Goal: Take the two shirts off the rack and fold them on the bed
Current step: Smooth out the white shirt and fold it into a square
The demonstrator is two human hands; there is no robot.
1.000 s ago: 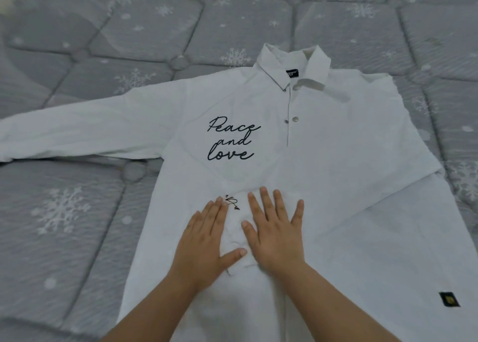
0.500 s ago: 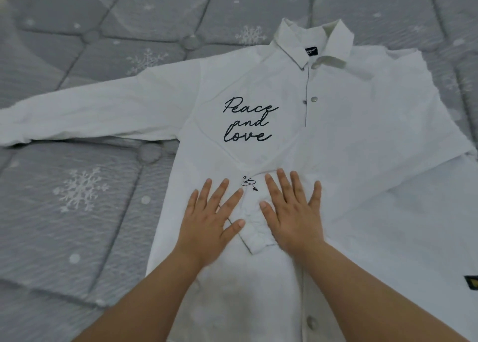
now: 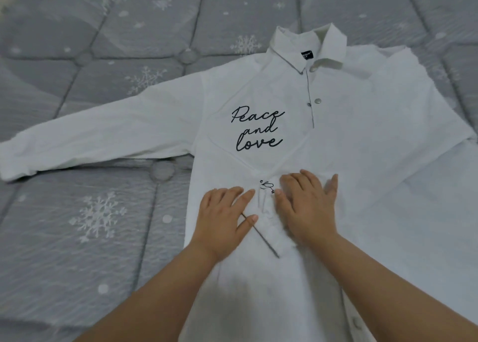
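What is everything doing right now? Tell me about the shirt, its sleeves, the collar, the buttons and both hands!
white shirt: lying front up on the bed, not folded up yet
left-side sleeve: stretched out flat on the bed
right-side sleeve: folded across the front
collar: open, spread flat
top buttons: undone
left hand: fingers straight, pressing the shirt
right hand: fingers straight, pressing the folded sleeve's cuff
bed: grey snowflake cover, under the shirt

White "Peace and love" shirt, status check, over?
Left hand and right hand flat on white printed shirt. Right sleeve folded across front; left sleeve spread on grey quilted bed. Nothing obstructing.
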